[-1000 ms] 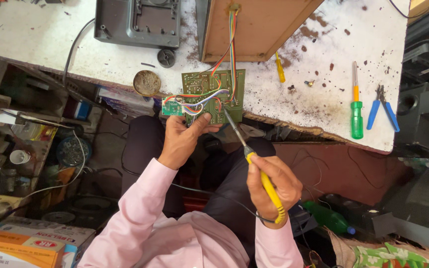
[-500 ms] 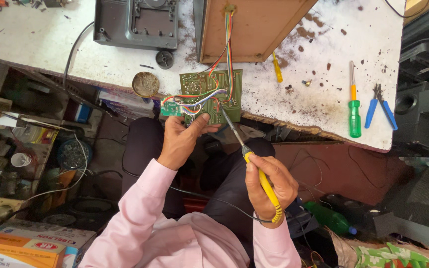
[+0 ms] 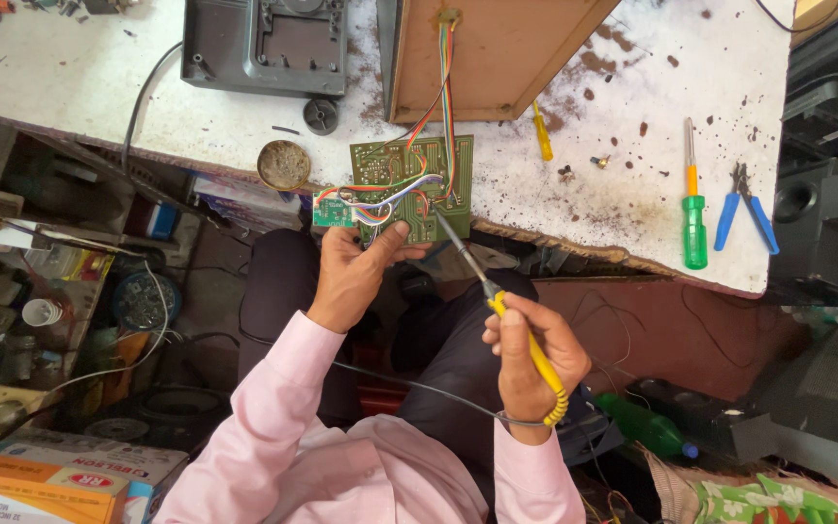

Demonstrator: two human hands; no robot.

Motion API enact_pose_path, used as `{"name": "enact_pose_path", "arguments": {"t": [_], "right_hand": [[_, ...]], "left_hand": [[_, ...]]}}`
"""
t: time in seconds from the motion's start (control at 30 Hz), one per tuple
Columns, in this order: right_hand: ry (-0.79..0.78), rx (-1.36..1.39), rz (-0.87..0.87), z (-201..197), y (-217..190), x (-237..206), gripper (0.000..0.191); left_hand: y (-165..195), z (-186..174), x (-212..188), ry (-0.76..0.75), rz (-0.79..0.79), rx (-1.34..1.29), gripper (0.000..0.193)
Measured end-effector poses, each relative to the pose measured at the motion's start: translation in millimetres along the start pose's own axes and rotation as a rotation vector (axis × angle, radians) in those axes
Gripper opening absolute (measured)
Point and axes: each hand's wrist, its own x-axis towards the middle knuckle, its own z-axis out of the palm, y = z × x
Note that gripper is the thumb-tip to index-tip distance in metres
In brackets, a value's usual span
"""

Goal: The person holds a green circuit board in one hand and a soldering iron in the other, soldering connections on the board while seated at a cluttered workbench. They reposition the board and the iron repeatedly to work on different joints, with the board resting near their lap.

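at the near edge of the stained white desk the left hand pinches the lower edge of a green circuit board trailing coloured wires, while the right hand is closed around a yellow-handled soldering iron whose tip touches the board.

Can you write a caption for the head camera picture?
Left hand steadies a green circuit board while right hand touches a soldering iron to it.

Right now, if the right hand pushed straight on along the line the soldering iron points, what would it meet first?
The right hand aims the soldering iron up-left. Its tip already sits at the green circuit board, near the coloured wires; contact itself is hard to judge.
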Motion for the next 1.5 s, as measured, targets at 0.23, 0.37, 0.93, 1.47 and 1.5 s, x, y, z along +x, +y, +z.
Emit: {"name": "enact_pose_path", "arguments": {"t": [0.23,0.37,0.93,1.47,1.5], "right_hand": [[0.040,0.401,0.251,-11,28,19,0.016],[0.075,0.547,0.386,-14,39,29,0.018],[0.089,0.487,0.293,-19,39,24,0.017],[0.107,0.504,0.293,-11,41,23,0.017],[0.107,0.509,0.309,-12,42,24,0.017]], "left_hand": [[0,-2,0,0.007,-0.018,0.011,0.019],[0,-1,1,-0.010,-0.020,0.008,0.019],[0,-1,-1,0.008,-0.028,0.003,0.019],[1,-3,0,-0.021,-0.017,-0.012,0.019],[0,-3,0,-0.018,-0.025,-0.004,0.019]]}}
